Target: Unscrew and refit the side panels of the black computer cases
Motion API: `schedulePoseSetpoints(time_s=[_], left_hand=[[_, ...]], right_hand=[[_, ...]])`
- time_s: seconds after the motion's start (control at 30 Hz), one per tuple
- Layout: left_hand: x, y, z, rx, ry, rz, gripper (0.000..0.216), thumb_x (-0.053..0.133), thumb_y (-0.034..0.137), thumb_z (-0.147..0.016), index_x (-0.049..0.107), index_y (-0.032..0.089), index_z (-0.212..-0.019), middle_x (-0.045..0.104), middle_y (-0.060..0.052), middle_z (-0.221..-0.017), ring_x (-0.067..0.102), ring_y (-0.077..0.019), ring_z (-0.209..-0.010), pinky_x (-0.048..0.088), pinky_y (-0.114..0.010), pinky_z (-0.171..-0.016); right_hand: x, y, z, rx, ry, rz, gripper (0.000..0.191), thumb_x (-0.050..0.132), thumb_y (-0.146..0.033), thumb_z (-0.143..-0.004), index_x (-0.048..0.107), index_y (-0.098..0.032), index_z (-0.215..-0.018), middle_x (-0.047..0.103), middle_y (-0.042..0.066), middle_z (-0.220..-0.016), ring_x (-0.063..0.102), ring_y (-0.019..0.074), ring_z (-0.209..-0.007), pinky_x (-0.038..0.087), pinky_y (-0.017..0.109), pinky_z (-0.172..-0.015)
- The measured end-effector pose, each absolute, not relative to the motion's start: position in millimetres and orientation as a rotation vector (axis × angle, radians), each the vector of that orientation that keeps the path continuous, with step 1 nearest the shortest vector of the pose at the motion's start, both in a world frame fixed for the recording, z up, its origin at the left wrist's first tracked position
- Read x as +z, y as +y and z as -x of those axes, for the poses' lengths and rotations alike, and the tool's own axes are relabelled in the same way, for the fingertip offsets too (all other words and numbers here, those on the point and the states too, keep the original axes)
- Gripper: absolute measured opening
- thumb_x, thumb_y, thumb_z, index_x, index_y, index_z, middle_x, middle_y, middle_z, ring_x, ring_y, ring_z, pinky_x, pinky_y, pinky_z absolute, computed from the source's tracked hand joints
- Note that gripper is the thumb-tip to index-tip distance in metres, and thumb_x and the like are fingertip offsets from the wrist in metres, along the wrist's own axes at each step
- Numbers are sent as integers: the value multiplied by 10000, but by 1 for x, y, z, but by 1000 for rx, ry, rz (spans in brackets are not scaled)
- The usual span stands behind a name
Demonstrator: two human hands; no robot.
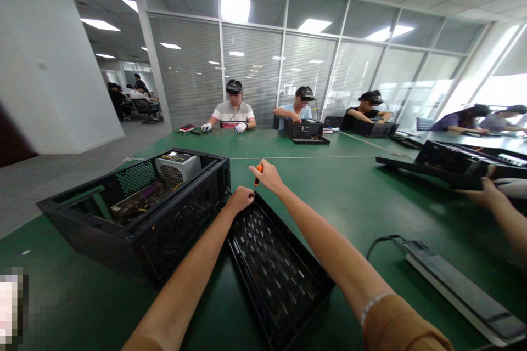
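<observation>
My right hand (270,175) is closed around the orange handle of a screwdriver (258,171), its shaft pointing down at the far end of a black computer front panel (274,263). My left hand (241,199) is closed at that same far corner, close to the screwdriver's tip; what its fingers pinch, the panel's edge or a small part, I cannot make out. The panel lies on the green table with its hollow inside facing up. To its left lies an open black computer case (140,230) with a silver power supply (179,167) and a circuit board inside.
A power strip (457,285) with a black cable lies at the right on the green table (349,203). Beyond it, a co-worker's hands hold another black case (448,164). Across the table sit several people, some at cases (307,130). A red object (186,128) lies far left.
</observation>
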State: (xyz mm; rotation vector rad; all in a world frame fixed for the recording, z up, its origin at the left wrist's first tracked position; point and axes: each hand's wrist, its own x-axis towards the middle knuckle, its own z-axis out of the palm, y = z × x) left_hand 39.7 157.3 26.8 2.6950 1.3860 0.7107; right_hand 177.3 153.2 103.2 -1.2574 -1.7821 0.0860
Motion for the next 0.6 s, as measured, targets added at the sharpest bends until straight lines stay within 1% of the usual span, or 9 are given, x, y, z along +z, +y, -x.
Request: schedulePoseSetpoints(time_s=[0.17,0.3,0.43,0.5,0.6], left_hand=[[28,156,-40,710,1389,-2716,184,503,178,-703,678,168,-757,671,-52,-756,584,-159,-725,399,-241,-725],[29,155,-40,713,1390,-2728,174,503,173,-693,675,167,-712,665,-53,-719,575,-160,-708,392,-244,-732],[29,154,-39,725,1366,-2731,173,498,164,-686,671,169,-688,661,-45,-696,573,-157,-694,388,-244,-733],[29,155,-38,737,1353,-2722,175,499,162,-685,673,169,-701,664,-44,-714,576,-157,-708,388,-243,-738],[28,156,-39,758,1341,-2692,176,507,156,-681,678,167,-721,669,-42,-730,583,-153,-713,393,-237,-733]], right_hand=[[104,155,-176,248,-1833,1171,201,451,-412,-780,500,-217,-792,557,-45,-598,504,105,-544,367,206,-556],[103,153,-178,206,-1825,1180,228,456,-425,-775,503,-209,-720,568,-34,-598,520,111,-550,380,214,-560],[99,150,-180,359,-1866,1230,171,421,-365,-795,487,-208,-810,523,-54,-523,463,98,-413,361,208,-466],[98,149,-180,389,-1873,1236,193,385,-371,-815,478,-202,-826,495,-58,-492,431,94,-369,349,207,-441],[99,148,-181,249,-1848,1217,273,353,-434,-831,474,-193,-785,491,-43,-514,441,100,-418,351,211,-479]])
